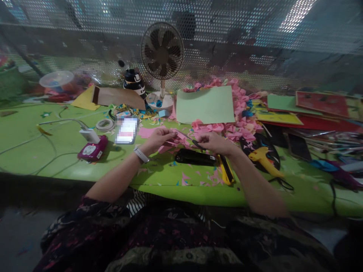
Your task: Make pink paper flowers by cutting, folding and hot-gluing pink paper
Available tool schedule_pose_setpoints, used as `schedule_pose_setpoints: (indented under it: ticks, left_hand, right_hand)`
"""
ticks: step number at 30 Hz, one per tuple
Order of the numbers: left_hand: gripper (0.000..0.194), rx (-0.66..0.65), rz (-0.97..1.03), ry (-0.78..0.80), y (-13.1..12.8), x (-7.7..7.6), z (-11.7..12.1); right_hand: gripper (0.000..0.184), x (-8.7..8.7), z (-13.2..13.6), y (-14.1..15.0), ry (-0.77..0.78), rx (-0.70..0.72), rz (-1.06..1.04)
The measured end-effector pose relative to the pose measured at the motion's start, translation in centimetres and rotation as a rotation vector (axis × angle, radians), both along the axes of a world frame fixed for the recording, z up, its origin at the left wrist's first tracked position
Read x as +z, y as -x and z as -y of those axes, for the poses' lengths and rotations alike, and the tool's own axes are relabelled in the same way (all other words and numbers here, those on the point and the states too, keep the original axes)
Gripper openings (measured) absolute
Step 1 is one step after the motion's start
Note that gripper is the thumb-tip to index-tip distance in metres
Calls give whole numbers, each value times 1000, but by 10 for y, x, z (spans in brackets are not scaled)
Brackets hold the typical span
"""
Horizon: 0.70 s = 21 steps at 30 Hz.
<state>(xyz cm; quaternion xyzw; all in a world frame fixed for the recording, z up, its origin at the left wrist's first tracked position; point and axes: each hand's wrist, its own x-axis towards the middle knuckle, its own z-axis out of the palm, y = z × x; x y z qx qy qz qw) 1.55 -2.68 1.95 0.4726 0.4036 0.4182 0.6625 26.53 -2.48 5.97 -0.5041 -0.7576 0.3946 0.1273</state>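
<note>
Perforated metal screen (210, 56) stands at the back, well beyond the black stapler (195, 157) I take my bearings from. Green table (159, 192) runs under the stapler and out to both sides. Beyond the stapler and a little left: a fan (162, 49) on a white base. Straight beyond it, a pale green sheet (205, 105) leans against a heap of pink paper pieces (241, 100) that spreads behind and to the stapler's right.

Person's hands, both just beyond the stapler. Left hand (161, 139): off its left end, fingertips drawn together in a pinch on a piece of pink paper (181, 135). Right hand (211, 142): above its right end, fingers curled round the handles of a pair of scissors (196, 143). Blades reach toward the left fingertips; cannot tell whether they touch the paper, or how wide they stand.

Right of the stapler, past the right forearm: yellow glue gun (262, 156). Well left of it: lit phone (126, 130); farther left, purple power block (93, 149) with a white plug in it.

Yellow cutter (225, 170) just beside the stapler's right end, under the right wrist. Smallest: pink snippets (185, 179), scattered on the near side of the stapler.
</note>
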Motion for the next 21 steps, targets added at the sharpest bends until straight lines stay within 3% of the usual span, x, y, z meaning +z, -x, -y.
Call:
schedule_pose_setpoints:
  ticks: [21]
  left_hand:
    - [13, -72, -90, 24, 6, -4, -5]
  right_hand:
    - [29, 3, 1, 0, 13, -3, 20]
